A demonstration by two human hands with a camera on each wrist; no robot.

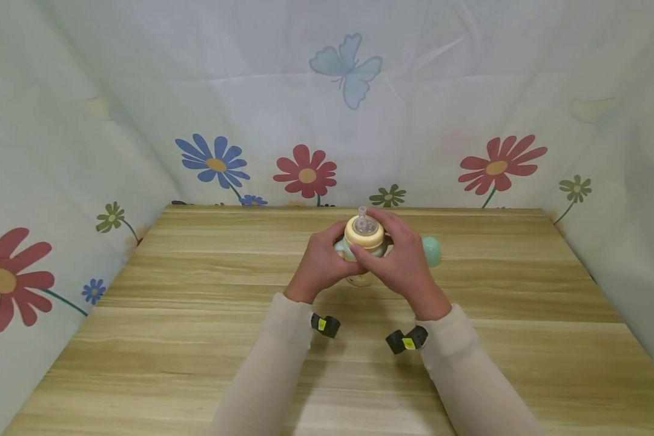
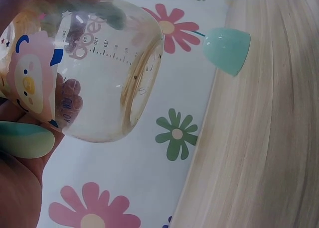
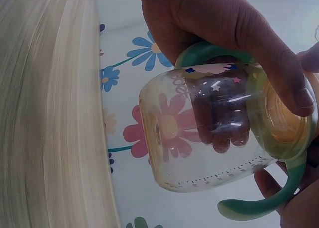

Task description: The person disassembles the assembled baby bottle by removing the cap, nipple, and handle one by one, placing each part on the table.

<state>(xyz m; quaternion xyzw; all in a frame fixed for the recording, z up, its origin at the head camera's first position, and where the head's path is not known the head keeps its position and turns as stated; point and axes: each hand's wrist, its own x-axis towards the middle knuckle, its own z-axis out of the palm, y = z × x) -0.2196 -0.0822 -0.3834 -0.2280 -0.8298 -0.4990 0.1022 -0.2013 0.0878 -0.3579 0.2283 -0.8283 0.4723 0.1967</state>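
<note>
Flowered cloth (image 1: 240, 91) hangs behind the bottle (image 3: 187, 138), and the desk (image 1: 196, 363) lies below it. The left hand (image 1: 323, 259) is on the bottle's left side, its fingers curled round the clear body beside one handle (image 3: 249, 208). The right hand (image 1: 400, 254) is at the bottle's top, only part closed, thumb on the near side and fingers reaching round the far side. Between them the bottle is held just over the desk, upright or nearly so; I make out no liquid in it. The green cap (image 1: 432, 251) stands dome up on the desk, to the bottle's right. At the bottle's mouth sits the yellow collar (image 1: 367, 241), in the right hand's grip, and the teat (image 1: 362, 216) pokes up through it, bare.

As I judge it, uncapping is done and the collar is seated; whether it's tight, I can't tell. The cap isn't back on the bottle.
</note>
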